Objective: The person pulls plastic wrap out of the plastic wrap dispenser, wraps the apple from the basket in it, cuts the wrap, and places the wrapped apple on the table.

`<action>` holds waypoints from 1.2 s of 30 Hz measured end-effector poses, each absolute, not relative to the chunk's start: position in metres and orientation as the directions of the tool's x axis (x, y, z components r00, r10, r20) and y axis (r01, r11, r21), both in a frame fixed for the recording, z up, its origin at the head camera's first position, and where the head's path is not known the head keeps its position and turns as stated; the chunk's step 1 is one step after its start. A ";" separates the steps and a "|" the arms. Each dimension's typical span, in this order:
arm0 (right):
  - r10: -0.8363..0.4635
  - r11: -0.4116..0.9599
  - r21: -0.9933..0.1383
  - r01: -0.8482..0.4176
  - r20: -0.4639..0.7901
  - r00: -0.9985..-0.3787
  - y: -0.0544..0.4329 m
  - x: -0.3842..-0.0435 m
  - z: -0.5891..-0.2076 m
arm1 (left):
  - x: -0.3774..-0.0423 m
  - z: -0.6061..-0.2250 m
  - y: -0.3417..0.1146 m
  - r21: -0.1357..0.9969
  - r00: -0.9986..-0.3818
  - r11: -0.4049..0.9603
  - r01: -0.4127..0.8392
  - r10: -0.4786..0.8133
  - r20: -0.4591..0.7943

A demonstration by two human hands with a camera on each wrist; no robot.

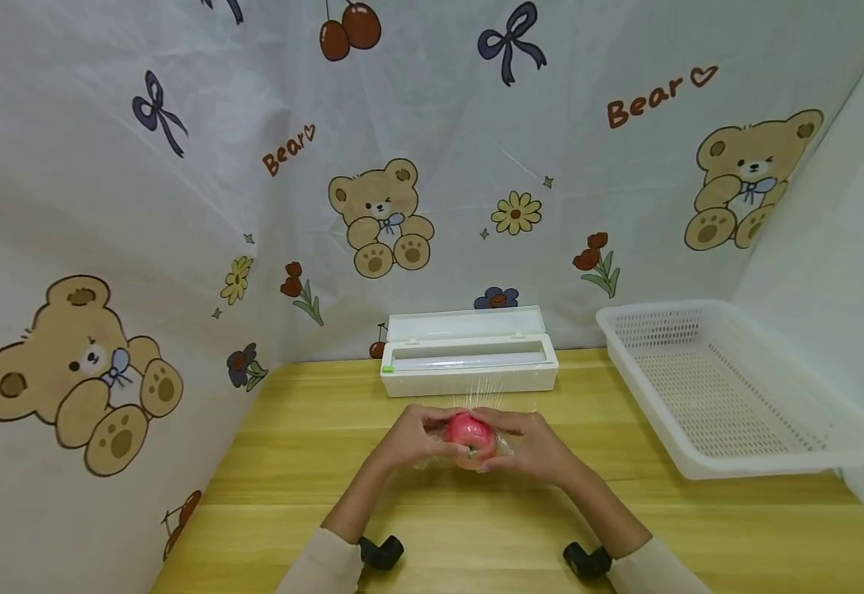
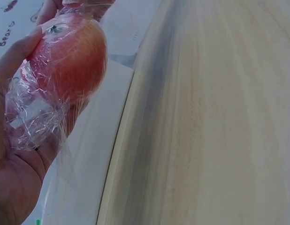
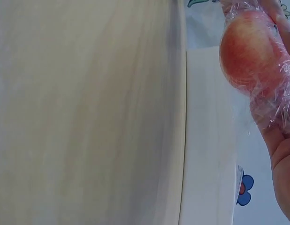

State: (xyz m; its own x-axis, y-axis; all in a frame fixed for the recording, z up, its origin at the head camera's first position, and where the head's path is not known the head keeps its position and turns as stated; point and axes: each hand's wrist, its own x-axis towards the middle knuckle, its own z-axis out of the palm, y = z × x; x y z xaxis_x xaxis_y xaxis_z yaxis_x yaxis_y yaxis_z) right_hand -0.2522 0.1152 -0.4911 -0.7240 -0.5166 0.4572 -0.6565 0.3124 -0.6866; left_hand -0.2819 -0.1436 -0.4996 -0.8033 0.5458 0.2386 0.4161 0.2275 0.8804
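Observation:
A red apple [image 1: 469, 433] is held between both hands above the table, its stem end facing the head camera. Crinkled clear cling film [image 2: 39, 119] covers it, bunched up at the side in the left wrist view. My left hand [image 1: 415, 437] grips the apple from the left, thumb near the stem. From the right, my right hand [image 1: 539, 445] grips the apple and film with its fingers and thumb. In the right wrist view, the apple's smooth side [image 3: 248, 54] shows under the film. Parts of the fingers behind the fruit are hidden.
Just beyond the hands stands a white cling film box [image 1: 469, 381], lid raised, a roll inside. A white plastic basket [image 1: 687, 458] stands at the right of the wooden table [image 1: 313, 478]. Bear-printed cloth [image 1: 439, 107] hangs behind and at the left.

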 end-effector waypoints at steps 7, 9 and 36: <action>-0.550 0.343 -0.635 -0.692 0.462 -0.696 0.112 -0.249 -0.485 | -0.283 -0.497 -0.144 0.901 -0.815 0.219 0.375 0.540 0.208; -0.550 0.353 -0.615 -0.705 0.474 -0.688 0.112 -0.249 -0.485 | -0.284 -0.496 -0.144 0.899 -0.812 0.216 0.381 0.543 0.214; -0.515 0.386 -0.482 -0.787 0.595 -0.617 0.112 -0.249 -0.490 | -0.285 -0.500 -0.143 0.906 -0.809 0.221 0.360 0.558 0.185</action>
State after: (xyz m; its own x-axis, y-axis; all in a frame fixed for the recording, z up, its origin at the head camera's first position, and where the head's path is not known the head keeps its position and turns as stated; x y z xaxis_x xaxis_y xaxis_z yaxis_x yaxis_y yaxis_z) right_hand -0.2489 0.1116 -0.4895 -0.6166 -0.5154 0.5951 -0.7871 0.3856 -0.4815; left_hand -0.2849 -0.1431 -0.4999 -0.8085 0.5585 0.1853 0.3603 0.2209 0.9063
